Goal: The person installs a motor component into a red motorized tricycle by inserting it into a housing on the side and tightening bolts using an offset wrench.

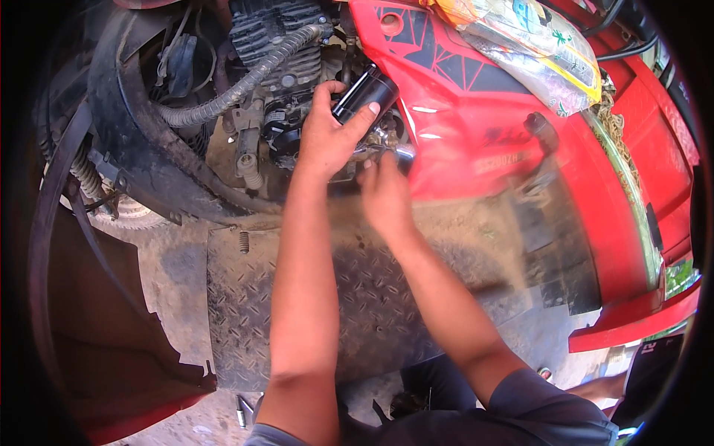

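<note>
My left hand [331,137] reaches into the engine bay, its fingers and thumb wrapped round a glossy black cylinder [368,93], whose exact kind I cannot make out. The cylinder is tilted beside the edge of the red body panel [461,141]. Just below it, my right hand [385,189] is at a small metal fitting [383,137], fingers bent. A shiny silver piece [404,152] shows next to those fingertips. The back of the hand hides whatever the right fingers may grip. The finned engine [271,48] lies to the left of the cylinder.
A ribbed flexible hose [260,78] curves across the engine beside a black fender [123,111]. Below my hands lies a dusty treadplate footboard [245,312] with a small spring [244,241] on it. A plastic bag [528,44] rests on the red bodywork. A metal tool [241,411] lies on the ground.
</note>
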Demonstrator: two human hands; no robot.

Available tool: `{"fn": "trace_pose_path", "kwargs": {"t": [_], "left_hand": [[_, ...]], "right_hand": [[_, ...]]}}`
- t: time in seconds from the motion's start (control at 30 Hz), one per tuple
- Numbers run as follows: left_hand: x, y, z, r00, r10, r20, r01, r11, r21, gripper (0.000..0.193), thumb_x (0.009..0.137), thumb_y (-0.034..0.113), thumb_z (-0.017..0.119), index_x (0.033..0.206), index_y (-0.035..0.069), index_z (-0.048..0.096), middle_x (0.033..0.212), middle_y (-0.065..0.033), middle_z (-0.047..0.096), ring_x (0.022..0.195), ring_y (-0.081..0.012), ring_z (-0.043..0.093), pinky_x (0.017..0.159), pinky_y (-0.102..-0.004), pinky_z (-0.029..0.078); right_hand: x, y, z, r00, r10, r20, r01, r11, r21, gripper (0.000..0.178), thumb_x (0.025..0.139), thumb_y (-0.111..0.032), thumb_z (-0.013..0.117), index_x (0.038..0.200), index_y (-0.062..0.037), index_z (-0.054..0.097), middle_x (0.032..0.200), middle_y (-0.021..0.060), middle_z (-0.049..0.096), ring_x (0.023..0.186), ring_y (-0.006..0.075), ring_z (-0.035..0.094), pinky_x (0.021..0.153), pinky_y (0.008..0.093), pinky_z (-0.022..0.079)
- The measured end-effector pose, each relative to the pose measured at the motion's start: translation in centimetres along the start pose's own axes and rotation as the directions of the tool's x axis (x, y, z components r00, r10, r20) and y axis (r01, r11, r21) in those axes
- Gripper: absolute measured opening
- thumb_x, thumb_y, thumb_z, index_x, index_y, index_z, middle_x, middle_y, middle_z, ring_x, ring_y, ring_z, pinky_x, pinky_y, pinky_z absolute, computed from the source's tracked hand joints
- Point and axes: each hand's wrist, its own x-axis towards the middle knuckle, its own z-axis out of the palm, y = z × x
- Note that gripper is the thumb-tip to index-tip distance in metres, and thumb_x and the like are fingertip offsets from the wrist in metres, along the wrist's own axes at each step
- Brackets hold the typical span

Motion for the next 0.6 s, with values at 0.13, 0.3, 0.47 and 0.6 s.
{"fn": "trace_pose_path", "kwargs": {"t": [0.13, 0.3, 0.47, 0.6], "left_hand": [[0.1, -0.2, 0.0, 1.0, 0.005, -0.002, -0.005, 1.0, -0.022, 0.066, 0.083, 0.039, 0.084, 0.128, 0.004, 0.05, 0.107, -0.0171, 0.07, 0.094, -0.0227, 0.068, 0.083, -0.0362, 0.055], [0.2, -0.3, 0.2, 1.0, 0.0, 0.018, 0.002, 0.995, -0.104, 0.065, 0.082, 0.035, 0.085, 0.128, 0.005, 0.051, 0.105, -0.0152, 0.07, 0.092, -0.0222, 0.066, 0.084, -0.0371, 0.054], [-0.2, 0.2, 0.1, 0.999, -0.023, 0.045, 0.03, 0.983, -0.179, 0.057, 0.088, 0.028, 0.083, 0.129, 0.005, 0.051, 0.101, -0.0115, 0.068, 0.077, -0.0129, 0.063, 0.066, -0.0257, 0.053], [-0.1, 0.2, 0.0, 0.998, -0.005, 0.065, 0.018, 0.98, -0.2, 0.057, 0.088, 0.028, 0.084, 0.129, 0.005, 0.051, 0.101, -0.0107, 0.068, 0.084, -0.0141, 0.064, 0.072, -0.0287, 0.054]], "right_hand": [[0.2, -0.9, -0.3, 0.995, -0.073, -0.061, 0.069, 0.995, -0.067, 0.016, 0.103, -0.013, 0.053, 0.103, 0.0024, 0.05, 0.084, 0.0327, 0.067, 0.085, 0.0535, 0.065, 0.072, 0.0618, 0.05], [0.8, -5.7, -2.8, 0.897, 0.267, 0.352, -0.437, 0.647, 0.624, 0.018, 0.107, -0.017, 0.049, 0.101, -0.0005, 0.054, 0.082, 0.0126, 0.068, 0.068, 0.024, 0.066, 0.062, 0.0394, 0.055], [2.6, -8.2, -6.4, 0.694, 0.082, 0.715, -0.649, -0.358, 0.671, 0.018, 0.108, -0.014, 0.046, 0.1, -0.0003, 0.056, 0.088, 0.0058, 0.062, 0.068, 0.0132, 0.059, 0.061, 0.021, 0.054], [0.7, -7.1, -6.0, 0.74, 0.257, 0.621, -0.626, -0.075, 0.777, 0.021, 0.109, -0.019, 0.043, 0.106, -0.0045, 0.058, 0.087, 0.0053, 0.065, 0.067, 0.0113, 0.059, 0.057, 0.026, 0.052]]}}
